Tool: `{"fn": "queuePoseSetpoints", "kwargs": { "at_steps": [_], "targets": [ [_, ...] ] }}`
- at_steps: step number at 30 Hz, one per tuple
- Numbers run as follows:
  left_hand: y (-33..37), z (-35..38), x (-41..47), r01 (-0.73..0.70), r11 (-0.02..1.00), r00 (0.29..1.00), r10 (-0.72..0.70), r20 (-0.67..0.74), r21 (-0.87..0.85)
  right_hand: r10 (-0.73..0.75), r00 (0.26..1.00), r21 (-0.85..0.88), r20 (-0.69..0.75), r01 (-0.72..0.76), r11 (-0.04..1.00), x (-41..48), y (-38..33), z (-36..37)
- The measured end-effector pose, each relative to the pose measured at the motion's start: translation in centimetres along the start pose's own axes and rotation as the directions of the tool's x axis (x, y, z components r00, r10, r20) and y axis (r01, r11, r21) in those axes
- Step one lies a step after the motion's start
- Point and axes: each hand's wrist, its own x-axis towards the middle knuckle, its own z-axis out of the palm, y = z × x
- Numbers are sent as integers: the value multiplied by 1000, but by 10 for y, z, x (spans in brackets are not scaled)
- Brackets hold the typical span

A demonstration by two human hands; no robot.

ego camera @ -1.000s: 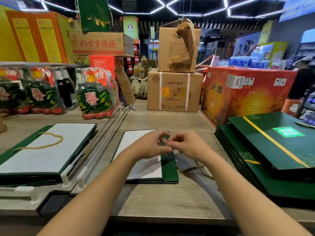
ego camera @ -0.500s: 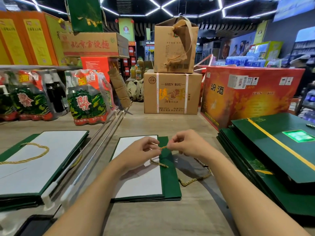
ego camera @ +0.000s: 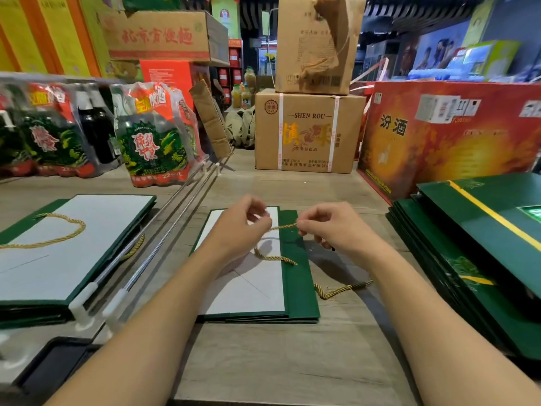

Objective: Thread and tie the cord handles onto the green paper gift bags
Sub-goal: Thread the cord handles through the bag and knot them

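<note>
A flat green paper gift bag (ego camera: pixel 298 291) with a white inner face lies on the wooden table in front of me. A gold twisted cord (ego camera: pixel 282 227) runs taut between my two hands above the bag's green top band. My left hand (ego camera: pixel 243 230) pinches one part of the cord and my right hand (ego camera: pixel 328 227) pinches the other. A slack stretch of the cord lies across the bag, and more of it trails onto the table at the bag's right.
A flat bag with a gold cord handle (ego camera: pixel 52 230) lies at the left beyond two metal rails (ego camera: pixel 164 238). A stack of flat green bags (ego camera: pixel 480 247) sits at the right. Cardboard boxes (ego camera: pixel 307 133), a red carton (ego camera: pixel 448 133) and bottle packs (ego camera: pixel 155 142) stand behind.
My hands have drawn apart, stretching the cord between them. More cord now lies loose across the bag and on the table to its right.
</note>
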Motion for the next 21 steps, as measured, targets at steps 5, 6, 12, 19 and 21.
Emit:
{"fn": "queuePoseSetpoints", "kwargs": {
  "at_steps": [5, 6, 12, 19, 21],
  "targets": [
    [0, 7, 0, -164, 984, 973, 150, 173, 69, -41, 998, 40, 45, 39, 998, 0, 0, 11],
    [-1, 8, -1, -187, 979, 968, 168, 187, 85, -28, 998, 69, 51, 24, 997, 0, 0, 12],
    [-8, 7, 4, -125, 986, 992, 123, 29, 113, 49, 998, 130, 26, -52, 990, 4, 5, 7],
    [-6, 7, 4, -23, 992, 999, 28, -34, 127, -2, 1000, 153, 2, 2, 988, 3, 8, 7],
    [-5, 7, 4, -62, 993, 998, 59, 31, 104, -23, 1000, 163, 18, 20, 986, 3, 8, 9]
  ]
}}
